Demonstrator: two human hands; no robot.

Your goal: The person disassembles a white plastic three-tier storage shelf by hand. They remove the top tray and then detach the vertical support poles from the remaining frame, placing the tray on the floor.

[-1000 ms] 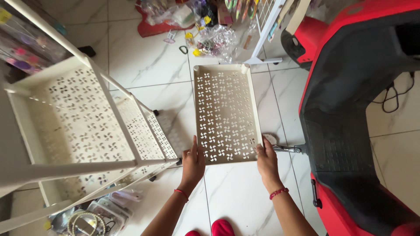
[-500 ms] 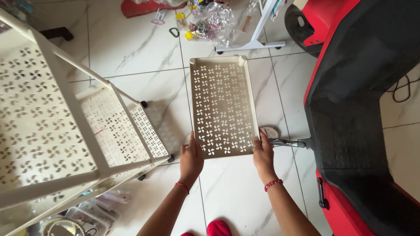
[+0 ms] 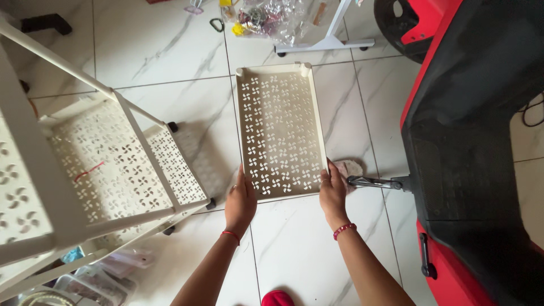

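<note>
Scene: Seen from above, a person grips a cream perforated tray (image 3: pixel 280 127) by its near end over a white marble-patterned tiled floor (image 3: pixel 170 51).
Left hand: The left hand (image 3: pixel 240 199) clasps the tray's near left corner, its fingers (image 3: pixel 242 177) narrow and curled over the rim; a thin red band circles the wrist.
Right hand: The right hand (image 3: pixel 333 194) holds the near right corner the same way, fingers (image 3: pixel 330 172) closed on the side wall; a red beaded bracelet (image 3: pixel 344 229) sits on that wrist.
Tray: The tray stretches away from both sets of fingers, long side pointing forward, pinwheel-shaped cut-outs across its base and notched corners at the far end. Whether it rests on the floor or is lifted just clear cannot be told.
Left of the fingers: A cream tiered trolley rack (image 3: pixel 107 170) with matching perforated shelves lies tipped, its small black casters near the left hand.
Right of the fingers: A red and black scooter (image 3: pixel 470 153) fills the side; its metal kickstand (image 3: pixel 374 182) and a scrap of pinkish cloth (image 3: pixel 350 168) lie just beside the right hand.
Beyond the fingers: A clear plastic bag of small items (image 3: pixel 266 17) and a white stand base (image 3: pixel 328 42) sit past the tray's far end.
</note>
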